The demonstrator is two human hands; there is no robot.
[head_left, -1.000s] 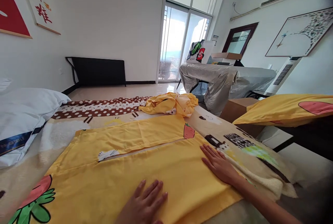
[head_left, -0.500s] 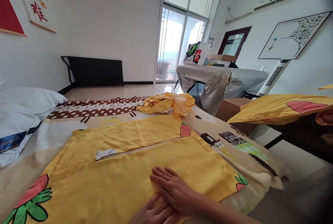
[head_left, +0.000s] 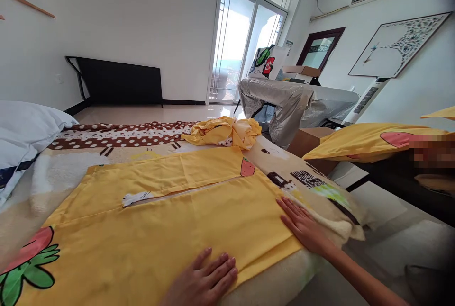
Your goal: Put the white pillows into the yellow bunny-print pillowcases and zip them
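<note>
A yellow pillowcase [head_left: 152, 235] with strawberry prints lies spread on the bed, a long slit opening running across its upper part. My left hand [head_left: 204, 277] rests flat on its near part, fingers stretched out. Toward the right edge of the pillowcase, my right hand [head_left: 302, 223] lies flat with its fingers extended. Small creases show in the cloth between the two hands. Beyond the pillowcase, a crumpled yellow cloth [head_left: 223, 131] sits on the patterned blanket [head_left: 277, 154].
A white pillow [head_left: 28, 126] lies at the left on the bed. To the right, another yellow printed cloth [head_left: 348, 138] lies over a dark surface beside a cardboard box [head_left: 305, 147]. A plastic-covered table [head_left: 295, 95] stands behind, near the glass door [head_left: 231, 45].
My right hand has slid right, off my left hand, to the pillowcase's right edge. My left hand now shows apart from it, still flat. The view has shifted slightly.
</note>
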